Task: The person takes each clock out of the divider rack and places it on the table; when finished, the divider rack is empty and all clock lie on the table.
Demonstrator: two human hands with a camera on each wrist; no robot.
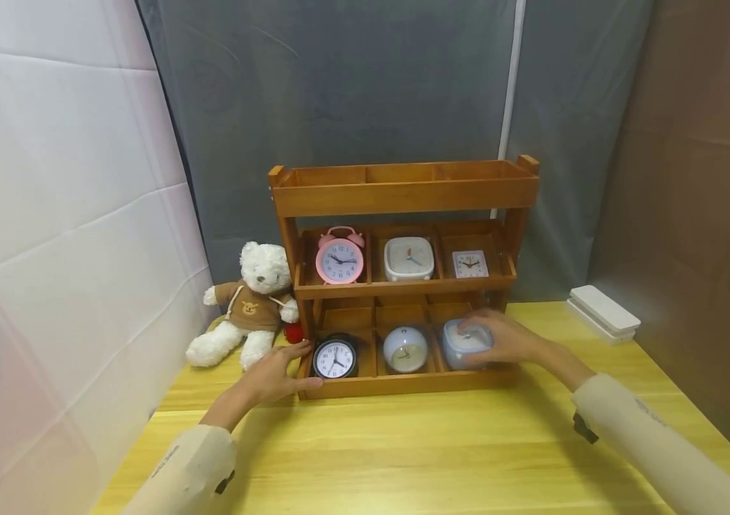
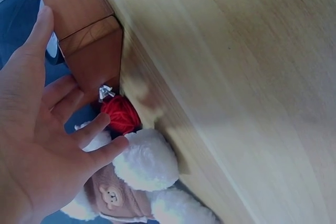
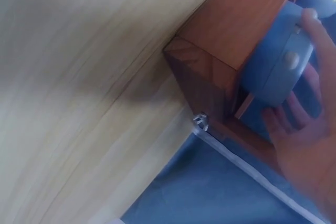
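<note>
At the lower right compartment of the wooden shelf (image 1: 403, 390), my right hand (image 1: 511, 339) holds a light blue alarm clock (image 1: 457, 352). The right wrist view shows the thumb on one face of the clock and the fingers behind it. My left hand (image 1: 272, 375) is at the shelf's lower left corner, its thumb by the front board and its fingers extended along the side. Near that thumb stands a black round alarm clock (image 1: 335, 360). A round pale blue clock (image 1: 405, 350) occupies the lower middle compartment.
On the middle tier are a pink twin-bell clock (image 1: 339, 260), a white rounded clock (image 1: 409, 259) and a small square clock (image 1: 470, 264). A white teddy bear (image 1: 255, 311) sits left beside a red ball (image 2: 122, 114). At right lies a white box-like object (image 1: 604, 312).
</note>
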